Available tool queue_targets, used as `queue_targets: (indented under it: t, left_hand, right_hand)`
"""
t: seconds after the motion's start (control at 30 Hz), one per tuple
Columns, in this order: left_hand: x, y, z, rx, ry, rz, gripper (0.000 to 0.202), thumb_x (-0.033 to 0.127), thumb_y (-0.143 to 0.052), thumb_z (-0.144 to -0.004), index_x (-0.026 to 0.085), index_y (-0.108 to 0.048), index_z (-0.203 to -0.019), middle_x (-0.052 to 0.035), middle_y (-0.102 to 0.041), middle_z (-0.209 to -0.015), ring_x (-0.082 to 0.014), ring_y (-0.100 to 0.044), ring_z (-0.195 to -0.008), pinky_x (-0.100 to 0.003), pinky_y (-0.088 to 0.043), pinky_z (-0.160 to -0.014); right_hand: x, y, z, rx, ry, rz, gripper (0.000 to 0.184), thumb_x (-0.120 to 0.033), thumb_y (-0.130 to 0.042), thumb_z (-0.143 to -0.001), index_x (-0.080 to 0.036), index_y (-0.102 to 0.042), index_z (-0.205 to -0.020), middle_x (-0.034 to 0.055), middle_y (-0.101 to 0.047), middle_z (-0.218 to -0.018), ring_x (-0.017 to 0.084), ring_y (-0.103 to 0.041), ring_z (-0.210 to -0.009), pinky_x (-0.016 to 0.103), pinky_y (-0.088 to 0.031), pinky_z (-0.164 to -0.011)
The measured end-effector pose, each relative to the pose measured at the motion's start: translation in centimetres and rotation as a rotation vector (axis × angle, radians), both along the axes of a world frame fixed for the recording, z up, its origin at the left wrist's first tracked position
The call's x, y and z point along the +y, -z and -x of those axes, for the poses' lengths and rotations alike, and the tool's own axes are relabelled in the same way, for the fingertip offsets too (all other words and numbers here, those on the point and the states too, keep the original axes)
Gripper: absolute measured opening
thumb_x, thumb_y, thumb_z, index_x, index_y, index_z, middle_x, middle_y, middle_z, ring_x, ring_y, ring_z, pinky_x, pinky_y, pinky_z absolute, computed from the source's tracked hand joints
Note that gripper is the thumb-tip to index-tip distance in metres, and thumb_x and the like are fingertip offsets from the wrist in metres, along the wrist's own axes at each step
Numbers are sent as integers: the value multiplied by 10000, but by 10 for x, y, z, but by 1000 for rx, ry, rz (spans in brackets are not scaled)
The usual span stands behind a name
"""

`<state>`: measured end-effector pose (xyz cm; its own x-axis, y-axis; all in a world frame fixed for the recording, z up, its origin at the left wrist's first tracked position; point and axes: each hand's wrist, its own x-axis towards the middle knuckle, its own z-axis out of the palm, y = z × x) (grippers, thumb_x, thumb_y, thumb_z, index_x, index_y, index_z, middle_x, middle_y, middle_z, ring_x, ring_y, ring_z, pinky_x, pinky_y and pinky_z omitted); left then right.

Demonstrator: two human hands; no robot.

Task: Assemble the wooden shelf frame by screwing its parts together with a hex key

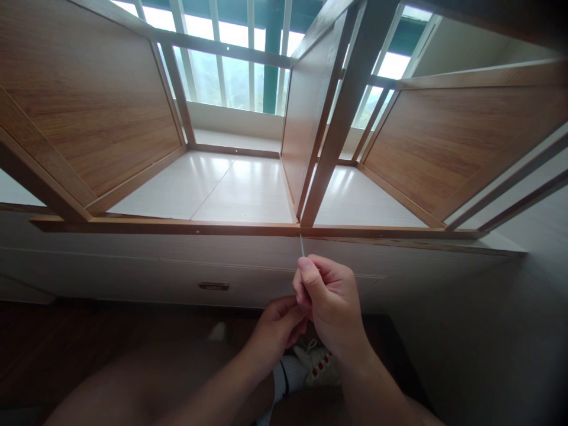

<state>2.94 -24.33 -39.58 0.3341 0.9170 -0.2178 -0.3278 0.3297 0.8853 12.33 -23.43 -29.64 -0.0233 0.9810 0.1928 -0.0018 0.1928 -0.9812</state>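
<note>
My right hand [331,296] is closed around a thin metal rod-like tool [302,245], whose other end is inside the fist. The tool's tip meets the wooden front rail [248,228], just below the upright post [331,130]. Close against the right hand's underside is my left hand [279,325], with its fingers curled together. What the left fingers hold, if anything, is hidden. The rail belongs to a wooden frame with a left panel [89,100], a middle panel [310,100] and a right panel [465,136].
The frame stands on a white surface [248,189] in front of a barred window [222,77]. Below the rail is a white front [133,260] with a small dark handle [213,286]. A shoe [317,364] is on the floor beneath my hands.
</note>
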Motion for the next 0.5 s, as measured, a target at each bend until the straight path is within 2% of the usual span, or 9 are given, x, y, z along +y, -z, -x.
queue_targets:
  t: [0.13, 0.23, 0.33, 0.5]
  left_hand:
    - [-1, -3, 1, 2, 8, -20, 454, 581, -720, -789, 144, -625, -716, 41, -434, -533, -69, -301, -436, -221, -159, -422]
    - [0, -4, 1, 14, 34, -43, 420, 542, -698, -815, 132, -646, -741, 20, -482, -574, -71, -313, -447, -223, -164, -426]
    - [0, -4, 1, 12, 50, -61, 441, 564, -685, -826, 134, -641, -741, 17, -492, -583, -70, -315, -444, -225, -167, -422]
    - [-1, 1, 3, 17, 20, -73, 490, 613, -707, -808, 155, -587, -681, 25, -467, -553, -76, -310, -448, -230, -167, -431]
  right_hand:
    - [2, 0, -4, -29, 19, 18, 520, -423, -547, -978, -182, -467, -524, -49, -414, -458, 61, -348, -408, 225, -258, -416]
    - [5, -2, -10, 47, -50, 47, 547, -430, -549, -978, -185, -455, -498, -44, -404, -430, 67, -339, -388, 236, -244, -402]
    - [6, -5, -12, 235, -148, 98, 532, -430, -555, -976, -191, -451, -513, -39, -416, -428, 73, -311, -377, 239, -216, -384]
    - [-1, -15, -6, 690, -317, 246, 457, -379, -539, -993, -196, -422, -591, -39, -444, -501, 74, -301, -399, 212, -215, -371]
